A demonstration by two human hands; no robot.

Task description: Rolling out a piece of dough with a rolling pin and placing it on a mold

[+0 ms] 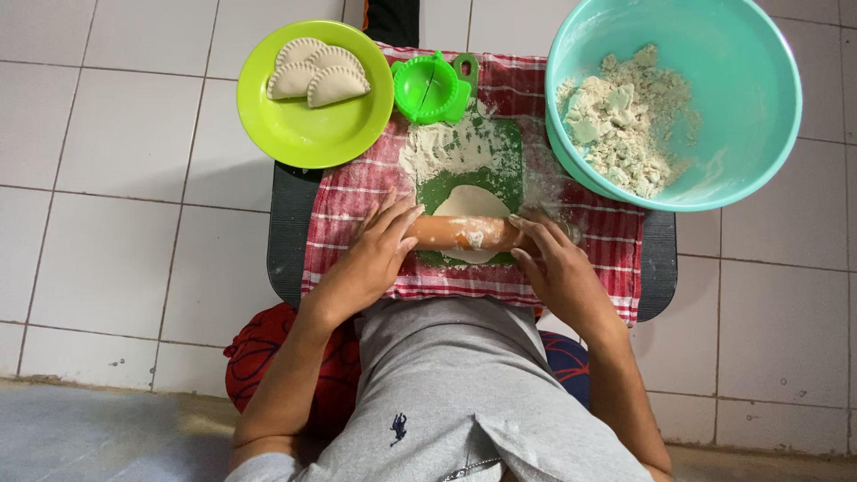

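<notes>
Rolling pin (470, 233) lying crosswise over a pale dough round (471, 203) on the floured green board (511, 147). Left hand (379, 248) flat on the pin's left end, fingers spread, pressing rather than gripping; right hand (546, 259) likewise open-palmed on the right end. Best done with even pressure from both palms, short strokes away from the board's near edge, dough kept on the floured patch. Beyond the board: green press mould (433, 87), lime plate (303, 134) of folded dumplings (317, 73), teal bowl (759, 170).

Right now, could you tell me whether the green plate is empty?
No, the green plate holds three folded dumplings.
</notes>
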